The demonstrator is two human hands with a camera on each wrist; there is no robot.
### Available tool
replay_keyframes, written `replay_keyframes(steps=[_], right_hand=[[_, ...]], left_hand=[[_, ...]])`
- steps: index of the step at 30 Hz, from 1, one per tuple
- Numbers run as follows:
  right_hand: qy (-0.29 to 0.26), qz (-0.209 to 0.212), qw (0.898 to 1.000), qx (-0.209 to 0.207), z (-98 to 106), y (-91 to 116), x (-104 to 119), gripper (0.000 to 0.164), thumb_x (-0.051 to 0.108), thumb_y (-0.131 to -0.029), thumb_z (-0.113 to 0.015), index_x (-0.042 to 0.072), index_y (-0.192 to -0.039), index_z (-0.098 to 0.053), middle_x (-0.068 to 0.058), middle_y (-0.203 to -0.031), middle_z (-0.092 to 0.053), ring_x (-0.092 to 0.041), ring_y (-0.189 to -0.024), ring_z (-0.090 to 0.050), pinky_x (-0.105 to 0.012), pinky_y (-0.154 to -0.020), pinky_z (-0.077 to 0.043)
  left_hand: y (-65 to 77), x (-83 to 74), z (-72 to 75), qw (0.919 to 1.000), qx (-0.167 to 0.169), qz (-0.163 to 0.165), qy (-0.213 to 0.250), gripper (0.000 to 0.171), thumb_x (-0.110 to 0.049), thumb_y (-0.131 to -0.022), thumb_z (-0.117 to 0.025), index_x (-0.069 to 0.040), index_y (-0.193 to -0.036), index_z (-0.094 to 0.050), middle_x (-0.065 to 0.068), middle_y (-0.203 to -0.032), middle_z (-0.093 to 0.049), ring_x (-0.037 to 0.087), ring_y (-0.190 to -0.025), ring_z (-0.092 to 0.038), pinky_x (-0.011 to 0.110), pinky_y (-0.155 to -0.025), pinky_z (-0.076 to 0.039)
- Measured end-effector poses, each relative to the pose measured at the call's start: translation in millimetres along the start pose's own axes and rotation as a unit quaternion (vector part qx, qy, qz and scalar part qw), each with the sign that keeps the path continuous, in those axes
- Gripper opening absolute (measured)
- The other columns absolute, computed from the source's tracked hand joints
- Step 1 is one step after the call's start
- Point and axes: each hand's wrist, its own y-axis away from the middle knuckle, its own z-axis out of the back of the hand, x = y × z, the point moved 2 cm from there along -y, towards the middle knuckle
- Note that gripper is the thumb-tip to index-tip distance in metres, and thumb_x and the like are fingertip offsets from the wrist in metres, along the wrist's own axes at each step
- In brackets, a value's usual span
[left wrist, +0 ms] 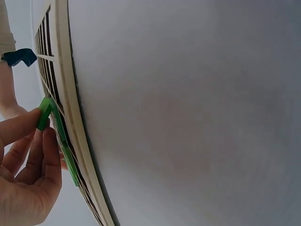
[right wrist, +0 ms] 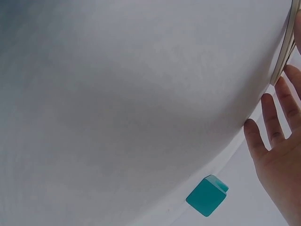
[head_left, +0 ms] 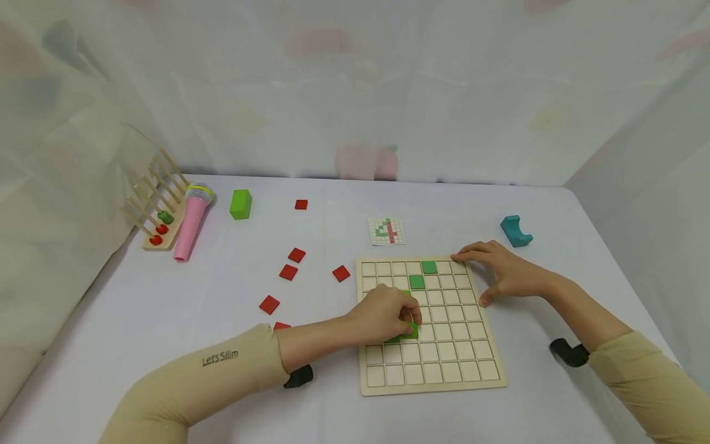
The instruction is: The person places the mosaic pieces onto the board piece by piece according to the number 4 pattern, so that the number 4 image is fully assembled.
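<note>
A square wooden grid board [head_left: 432, 388] lies on the white table. My left hand [head_left: 377, 316] reaches over its left half and pinches a green square tile [left wrist: 44, 113] between thumb and fingers, tilted close over the cells. A green tile [head_left: 429, 267] in the top row and another green tile [head_left: 417, 282] below it form a diagonal, which continues partly hidden by the left hand. My right hand [head_left: 507, 271] rests at the board's upper right corner and right edge, fingers spread. Behind the board lies a small card [head_left: 386, 232] with a green and red 4 on a grid.
Several red tiles, including one red tile [head_left: 341, 274], lie scattered left of the board. Farther left are a green block [head_left: 241, 204], a pink toy microphone [head_left: 191, 225] and a wooden peg stand [head_left: 161, 237] with beads. A teal arch block [head_left: 516, 231] lies behind the right hand.
</note>
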Motion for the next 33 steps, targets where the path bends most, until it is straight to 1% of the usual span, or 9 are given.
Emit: replay_keyframes(steps=[6, 10, 14, 21, 25, 29, 31, 33], right_hand=[[0.003, 0.004, 1.000, -0.001, 1, 0, -1, 0.094, 0.039, -0.059, -0.090, 0.016, -0.142, -0.052, -0.011, -0.143, -0.050, -0.033, -0.130, -0.038, -0.060, -0.103, -0.034], [0.000, 0.002, 1.000, 0.000, 1, -1, -1, 0.094, 0.039, -0.060, -0.090, 0.016, -0.143, -0.051, -0.011, -0.143, -0.049, -0.033, -0.131, -0.037, -0.060, -0.103, -0.034], [0.004, 0.001, 1.000, 0.001, 1, 0, -1, 0.095, 0.039, -0.060, -0.090, 0.016, -0.143, -0.051, -0.012, -0.143, -0.049, -0.034, -0.131, -0.038, -0.061, -0.104, -0.034], [0.001, 0.000, 1.000, 0.000, 2, 0, 1, 0.094, 0.037, -0.060, -0.091, 0.015, -0.143, -0.052, -0.012, -0.143, -0.049, -0.034, -0.130, -0.037, -0.060, -0.103, -0.034], [-0.006, -0.003, 1.000, 0.000, 1, 1, 1, 0.094, 0.036, -0.060, -0.091, 0.015, -0.143, -0.051, -0.013, -0.144, -0.048, -0.035, -0.131, -0.037, -0.061, -0.103, -0.033], [-0.007, -0.003, 1.000, 0.000, 0, 0, 0, 0.094, 0.036, -0.060, -0.091, 0.015, -0.143, -0.051, -0.013, -0.144, -0.048, -0.034, -0.131, -0.037, -0.060, -0.103, -0.034], [-0.003, -0.004, 1.000, 0.000, 0, 0, 0, 0.094, 0.036, -0.060, -0.091, 0.015, -0.143, -0.051, -0.013, -0.144, -0.048, -0.034, -0.130, -0.037, -0.060, -0.103, -0.034], [0.000, -0.004, 1.000, 0.000, 0, 0, 1, 0.094, 0.035, -0.060, -0.091, 0.015, -0.143, -0.051, -0.014, -0.143, -0.049, -0.034, -0.130, -0.037, -0.061, -0.103, -0.034]], left_hand=[[-1.2, 1.4, -2.3, 0.9998, 0.005, 0.015, -0.016, 0.010, -0.005, -0.079, -0.077, -0.014, -0.084, -0.073, -0.008, -0.068, -0.068, -0.004, -0.063, -0.053, 0.014, -0.067, -0.044], [-0.7, 0.6, -3.2, 0.9995, 0.003, 0.012, -0.029, 0.010, -0.006, -0.080, -0.078, -0.013, -0.083, -0.071, -0.006, -0.070, -0.070, -0.003, -0.064, -0.054, 0.014, -0.067, -0.044], [0.2, -1.0, -4.1, 0.9991, 0.005, 0.008, -0.041, 0.009, -0.007, -0.082, -0.077, -0.013, -0.083, -0.071, -0.005, -0.070, -0.069, -0.001, -0.065, -0.054, 0.014, -0.066, -0.044], [0.2, -2.3, -5.4, 0.9980, 0.000, 0.007, -0.063, 0.010, -0.009, -0.081, -0.077, -0.015, -0.077, -0.071, -0.007, -0.076, -0.070, 0.000, -0.069, -0.054, 0.014, -0.067, -0.044], [-0.1, -1.8, -6.4, 0.9966, 0.001, 0.004, -0.083, 0.012, -0.010, -0.082, -0.077, -0.016, -0.075, -0.070, -0.009, -0.074, -0.068, 0.000, -0.069, -0.053, 0.014, -0.065, -0.043], [2.3, -4.2, -5.1, 0.9916, 0.002, -0.012, -0.128, 0.006, -0.011, -0.084, -0.075, -0.016, -0.080, -0.074, -0.008, -0.078, -0.070, 0.000, -0.073, -0.055, 0.014, -0.066, -0.044], [4.4, -6.2, -0.9, 0.9887, 0.002, -0.019, -0.149, 0.005, -0.012, -0.085, -0.074, -0.015, -0.088, -0.076, -0.007, -0.082, -0.071, 0.001, -0.075, -0.056, 0.014, -0.068, -0.045], [6.4, -7.3, 6.4, 0.9879, 0.003, -0.017, -0.154, 0.009, -0.014, -0.086, -0.074, -0.014, -0.095, -0.076, -0.006, -0.084, -0.070, 0.003, -0.076, -0.055, 0.015, -0.068, -0.045]])
